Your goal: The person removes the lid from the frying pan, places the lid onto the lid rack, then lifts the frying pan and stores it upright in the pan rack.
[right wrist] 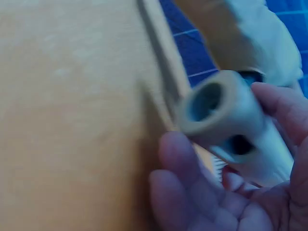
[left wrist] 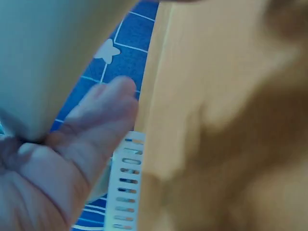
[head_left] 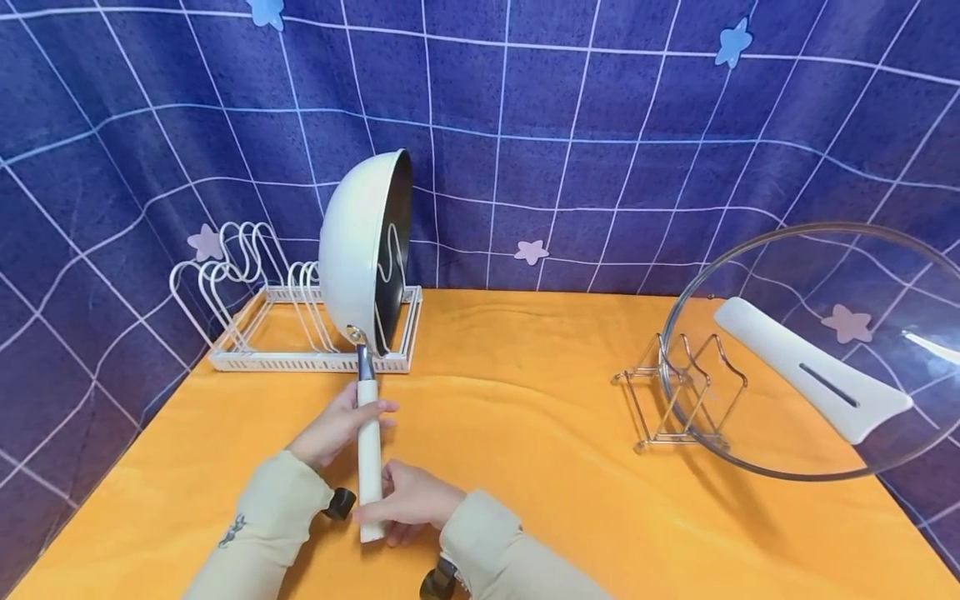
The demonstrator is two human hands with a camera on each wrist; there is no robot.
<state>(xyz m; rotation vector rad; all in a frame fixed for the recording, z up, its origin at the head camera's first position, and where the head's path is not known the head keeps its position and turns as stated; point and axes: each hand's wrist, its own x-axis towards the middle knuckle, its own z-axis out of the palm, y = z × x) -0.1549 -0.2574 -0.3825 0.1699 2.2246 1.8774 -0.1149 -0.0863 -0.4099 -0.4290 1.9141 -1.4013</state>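
Observation:
A white wok (head_left: pixel 351 242) with a dark inside stands tilted on its side in the white wire rack (head_left: pixel 288 363), between the wire dividers. Its long white handle (head_left: pixel 369 457) slopes down toward me over the table. My left hand (head_left: pixel 335 431) holds this handle near its metal neck, thumb across the top. Lower down, my right hand (head_left: pixel 420 497) grips the handle's end between thumb and fingers. A round hole shows in the handle tip (right wrist: pixel 207 103) in the right wrist view. Part of the rack hides behind the wok.
On the right, a large glass lid (head_left: pixel 675 310) with a white slotted grip (head_left: pixel 810 367) stands upright in a small metal wire stand (head_left: pixel 675 437). An orange cloth (head_left: pixel 510 400) covers the table. Behind hangs a blue checked curtain (head_left: pixel 525 100) with stars.

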